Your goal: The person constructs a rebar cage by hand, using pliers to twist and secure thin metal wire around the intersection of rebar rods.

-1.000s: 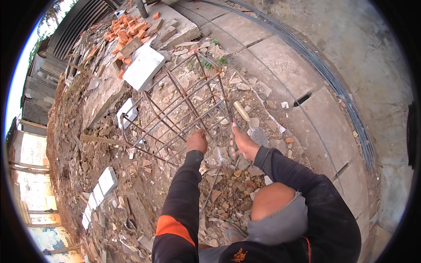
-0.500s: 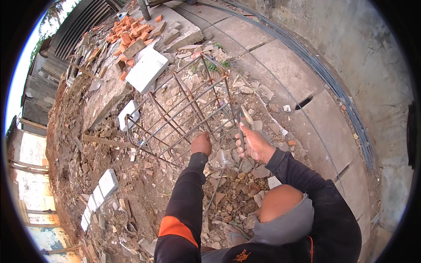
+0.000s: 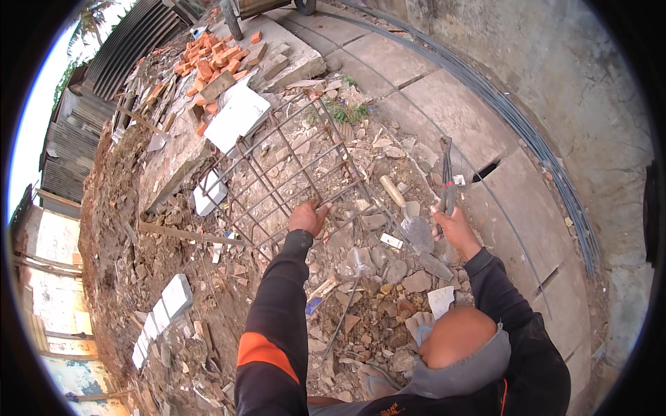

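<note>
L hand (image 3: 309,218) is touching the near side of the rebar cage (image 3: 340,143), can't tell if it's gripping. R hand (image 3: 456,227) is gripping pincers (image 3: 446,161); cage is sitting on rubble (image 3: 355,326) btwn white block (image 3: 237,116) & trowel (image 3: 417,233).

An outdoor building site: rubble (image 3: 361,326) and bare earth (image 3: 114,229) cover the ground, with a heap of orange bricks (image 3: 208,61), a cage of steel bars (image 3: 294,158), long metal rods (image 3: 533,133) beside a grey wall (image 3: 555,69)

Open air separates the hands (image 3: 310,218) (image 3: 454,227); rebar cage (image 3: 299,165) obstructs left.
</note>
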`<move>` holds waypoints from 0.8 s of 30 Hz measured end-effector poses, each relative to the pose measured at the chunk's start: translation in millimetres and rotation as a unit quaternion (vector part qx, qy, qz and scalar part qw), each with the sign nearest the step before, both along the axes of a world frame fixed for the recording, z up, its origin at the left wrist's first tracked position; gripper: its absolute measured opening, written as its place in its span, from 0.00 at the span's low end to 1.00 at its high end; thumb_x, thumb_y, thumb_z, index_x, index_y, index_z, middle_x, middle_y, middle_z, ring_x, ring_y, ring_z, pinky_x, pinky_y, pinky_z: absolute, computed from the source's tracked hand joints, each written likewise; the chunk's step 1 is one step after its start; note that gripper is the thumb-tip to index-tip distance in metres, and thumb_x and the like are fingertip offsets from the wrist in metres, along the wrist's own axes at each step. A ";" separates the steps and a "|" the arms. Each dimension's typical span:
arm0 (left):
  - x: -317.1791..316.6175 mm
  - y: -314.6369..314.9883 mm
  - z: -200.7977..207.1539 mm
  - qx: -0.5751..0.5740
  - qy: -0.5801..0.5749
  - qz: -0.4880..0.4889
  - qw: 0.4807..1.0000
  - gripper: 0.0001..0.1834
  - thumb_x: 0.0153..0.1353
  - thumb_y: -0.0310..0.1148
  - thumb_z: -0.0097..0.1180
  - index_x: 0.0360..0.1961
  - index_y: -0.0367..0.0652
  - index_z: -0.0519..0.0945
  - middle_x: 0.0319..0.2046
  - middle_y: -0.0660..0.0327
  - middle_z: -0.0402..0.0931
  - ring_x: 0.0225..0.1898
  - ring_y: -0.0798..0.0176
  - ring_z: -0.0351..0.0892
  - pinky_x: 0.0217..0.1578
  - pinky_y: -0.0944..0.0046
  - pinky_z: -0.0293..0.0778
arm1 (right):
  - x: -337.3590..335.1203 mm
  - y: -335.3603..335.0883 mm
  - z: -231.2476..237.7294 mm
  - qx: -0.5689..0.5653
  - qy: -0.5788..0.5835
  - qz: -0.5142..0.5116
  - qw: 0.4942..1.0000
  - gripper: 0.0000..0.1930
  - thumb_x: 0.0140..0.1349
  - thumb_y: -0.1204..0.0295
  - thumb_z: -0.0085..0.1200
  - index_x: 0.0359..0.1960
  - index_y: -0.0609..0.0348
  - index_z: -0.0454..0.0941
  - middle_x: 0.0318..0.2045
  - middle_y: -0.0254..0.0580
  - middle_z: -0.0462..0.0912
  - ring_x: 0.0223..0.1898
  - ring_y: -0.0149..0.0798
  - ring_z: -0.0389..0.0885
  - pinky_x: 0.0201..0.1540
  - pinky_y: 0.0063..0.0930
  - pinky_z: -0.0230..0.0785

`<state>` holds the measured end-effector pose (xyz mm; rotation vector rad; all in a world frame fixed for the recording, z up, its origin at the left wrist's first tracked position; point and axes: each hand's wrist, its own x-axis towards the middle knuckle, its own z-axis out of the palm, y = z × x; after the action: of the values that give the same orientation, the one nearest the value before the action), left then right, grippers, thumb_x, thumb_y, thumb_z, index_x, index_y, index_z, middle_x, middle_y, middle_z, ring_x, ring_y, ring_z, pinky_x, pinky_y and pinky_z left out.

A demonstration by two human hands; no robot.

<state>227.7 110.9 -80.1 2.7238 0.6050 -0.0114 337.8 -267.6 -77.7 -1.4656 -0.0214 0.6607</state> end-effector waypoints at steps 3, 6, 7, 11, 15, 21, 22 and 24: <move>15.7 8.8 13.3 0.031 0.025 0.042 0.998 0.27 0.63 0.56 0.58 0.48 0.43 0.85 0.39 0.42 0.84 0.43 0.40 0.84 0.45 0.45 0.79 | -2.1 10.6 -14.8 -0.011 0.020 0.032 0.999 0.11 0.70 0.67 0.57 0.44 0.57 0.68 0.25 0.32 0.74 0.20 0.28 0.76 0.19 0.26 0.69; 25.6 29.1 16.3 0.065 0.031 0.047 0.996 0.26 0.63 0.56 0.58 0.44 0.42 0.86 0.36 0.43 0.84 0.40 0.40 0.84 0.44 0.45 0.79 | -6.5 17.7 -6.9 -0.043 0.025 0.084 0.995 0.11 0.70 0.67 0.57 0.43 0.56 0.67 0.26 0.33 0.75 0.22 0.28 0.77 0.21 0.26 0.71; 31.3 34.7 15.4 0.069 0.008 0.046 0.997 0.25 0.63 0.56 0.58 0.42 0.42 0.86 0.35 0.44 0.84 0.39 0.40 0.84 0.43 0.45 0.79 | -5.9 15.5 -7.0 -0.040 0.020 0.084 0.995 0.11 0.70 0.67 0.57 0.43 0.56 0.67 0.26 0.33 0.75 0.22 0.28 0.77 0.21 0.26 0.71; 40.3 62.7 17.4 0.093 0.004 0.043 0.995 0.25 0.61 0.56 0.59 0.38 0.41 0.87 0.33 0.44 0.84 0.37 0.40 0.84 0.42 0.45 0.79 | -8.1 8.2 -13.9 -0.076 -0.007 0.091 0.993 0.14 0.68 0.66 0.58 0.46 0.58 0.67 0.26 0.33 0.75 0.20 0.28 0.76 0.22 0.27 0.71; 38.6 52.1 36.4 0.048 0.008 0.039 0.998 0.26 0.60 0.56 0.60 0.37 0.41 0.87 0.33 0.44 0.84 0.37 0.39 0.84 0.41 0.45 0.78 | -5.1 -14.2 -19.4 -0.110 -0.005 0.083 0.991 0.16 0.68 0.66 0.58 0.49 0.59 0.67 0.26 0.34 0.76 0.20 0.29 0.77 0.22 0.27 0.71; -12.6 -3.9 52.7 -0.083 -0.076 0.059 0.992 0.27 0.61 0.55 0.59 0.38 0.38 0.86 0.31 0.41 0.82 0.36 0.37 0.83 0.41 0.46 0.77 | -8.6 -11.8 -52.2 -0.149 -0.056 0.102 0.982 0.17 0.68 0.65 0.58 0.50 0.60 0.68 0.25 0.36 0.76 0.19 0.29 0.77 0.21 0.29 0.69; -27.1 -20.4 35.7 -0.051 -0.130 0.051 0.989 0.29 0.61 0.55 0.59 0.40 0.34 0.85 0.33 0.40 0.83 0.39 0.37 0.83 0.43 0.45 0.76 | -12.7 -7.0 -53.9 -0.151 -0.051 0.103 0.982 0.17 0.68 0.65 0.58 0.50 0.60 0.69 0.25 0.35 0.76 0.19 0.29 0.76 0.21 0.29 0.69; -49.8 -44.9 20.6 -0.090 -0.086 0.082 0.989 0.32 0.61 0.57 0.59 0.43 0.33 0.84 0.36 0.39 0.83 0.41 0.37 0.82 0.45 0.45 0.76 | -20.4 -1.3 -47.5 -0.164 -0.025 0.126 0.978 0.18 0.67 0.64 0.58 0.51 0.61 0.70 0.27 0.39 0.78 0.22 0.34 0.79 0.26 0.32 0.72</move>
<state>177.9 66.0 -59.5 2.4626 0.7367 0.1979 317.4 -268.9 -125.2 -1.8164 -0.1461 0.8625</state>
